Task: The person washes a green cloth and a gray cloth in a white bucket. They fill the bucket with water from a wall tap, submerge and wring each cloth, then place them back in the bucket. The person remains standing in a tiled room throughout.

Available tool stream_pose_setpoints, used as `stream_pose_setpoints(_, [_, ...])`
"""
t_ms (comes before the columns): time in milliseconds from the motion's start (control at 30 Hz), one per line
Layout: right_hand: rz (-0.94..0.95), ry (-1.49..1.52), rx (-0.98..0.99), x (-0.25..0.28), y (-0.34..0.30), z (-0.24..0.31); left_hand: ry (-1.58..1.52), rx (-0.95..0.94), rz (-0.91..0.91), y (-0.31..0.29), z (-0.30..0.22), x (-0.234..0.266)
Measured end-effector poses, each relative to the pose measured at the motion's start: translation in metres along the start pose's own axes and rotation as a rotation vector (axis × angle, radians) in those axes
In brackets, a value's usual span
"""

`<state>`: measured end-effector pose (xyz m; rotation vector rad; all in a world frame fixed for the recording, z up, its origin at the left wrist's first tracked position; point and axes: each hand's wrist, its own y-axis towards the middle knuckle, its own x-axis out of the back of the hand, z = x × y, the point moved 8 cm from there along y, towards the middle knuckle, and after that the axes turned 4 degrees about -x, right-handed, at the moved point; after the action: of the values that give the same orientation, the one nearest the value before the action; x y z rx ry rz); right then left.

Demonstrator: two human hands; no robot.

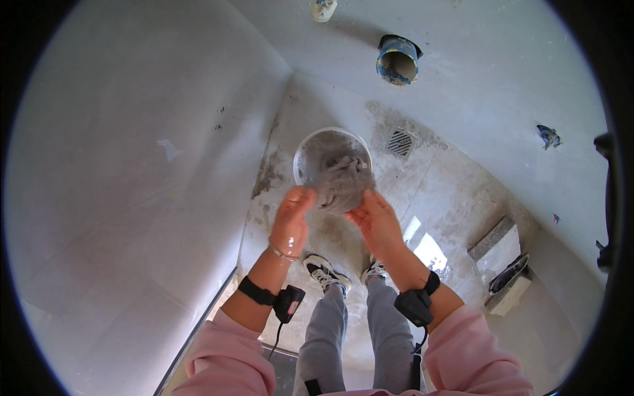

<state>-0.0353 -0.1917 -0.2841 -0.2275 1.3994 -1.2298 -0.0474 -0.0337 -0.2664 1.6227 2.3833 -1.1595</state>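
Observation:
A wet grey-brown cloth (343, 188) hangs bunched between my two hands over the near rim of a round white bucket (296, 156). Murky water (320, 148) with some foam shows inside the bucket. My left hand (292, 212) pinches the cloth's left edge, its fingers curled and wet. On the other side, my right hand (374, 214) has its thumb and fingers closed on the right edge. Part of the cloth hides the bucket's front.
A square floor drain (400, 142) lies right of the bucket. Stone blocks (496, 249) and a dark, brush-like object (508, 273) sit at the right wall. A blue-rimmed pipe (397, 64) juts from the far wall. My shoes (327, 272) stand close behind the bucket on wet floor.

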Motion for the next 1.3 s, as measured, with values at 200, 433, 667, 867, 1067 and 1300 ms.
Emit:
stream_pose_setpoints(200, [-0.097,0.010,0.163,0.011,-0.027,0.043,-0.066,-0.179,-0.195,-0.004,-0.041,0.035])
stream_pose_setpoints(433, [-0.211,-0.473,0.172,0.020,0.007,0.027,0.529,-0.116,-0.204,0.028,-0.001,0.061])
stream_pose_setpoints(667, [-0.349,-0.782,0.034,0.071,0.122,-0.028,0.961,-0.201,-0.151,0.099,0.092,0.066])
stream_pose_setpoints(867, [-0.463,-1.146,-0.031,0.120,0.193,-0.052,1.375,0.192,-0.192,0.134,0.151,0.078])
stream_pose_setpoints(1067, [-0.488,-1.114,0.031,0.110,0.160,-0.038,1.447,0.354,-0.025,0.134,0.151,0.080])
stream_pose_setpoints(1300, [-0.301,-0.559,0.037,0.016,-0.006,0.006,0.730,-0.079,-0.047,0.015,0.013,0.044])
